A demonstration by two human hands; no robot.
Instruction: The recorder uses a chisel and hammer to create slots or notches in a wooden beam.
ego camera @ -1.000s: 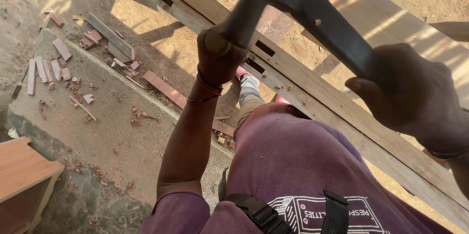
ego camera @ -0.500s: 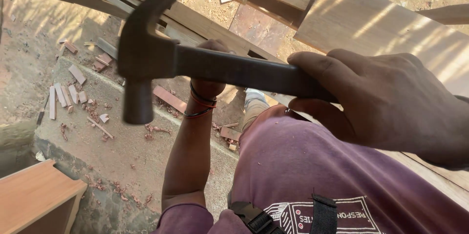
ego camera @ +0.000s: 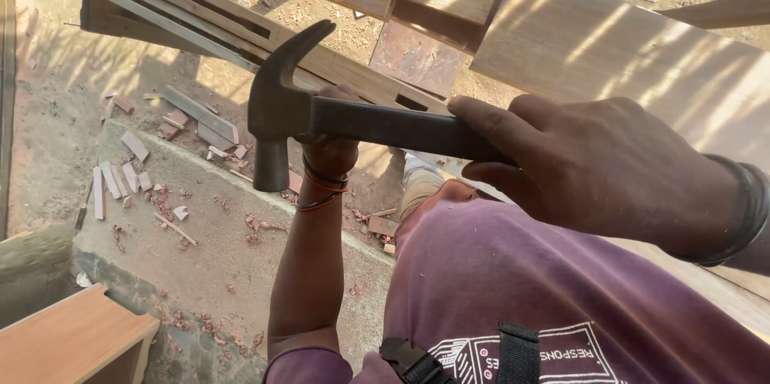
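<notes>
Hammer lower, right-hand gripped

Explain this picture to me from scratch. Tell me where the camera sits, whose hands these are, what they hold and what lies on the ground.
There is no machine here: a person works with two bare hands, and the camera is worn on their head, looking down past their purple shirt.

The right hand, closest to the lens, grips the dark handle of a claw hammer. The hammer is raised, with its striking face pointing down and the curved claw up.

The left hand, with bands at the wrist, reaches forward and is half hidden behind the hammer; it seems to rest at a long wooden frame with slots cut in it. What it holds, if anything, cannot be seen.

Pale wooden boards lie across the top right. Below, on a concrete slab, are scattered wood offcuts and chips. A light wooden box corner shows bottom left.
</notes>
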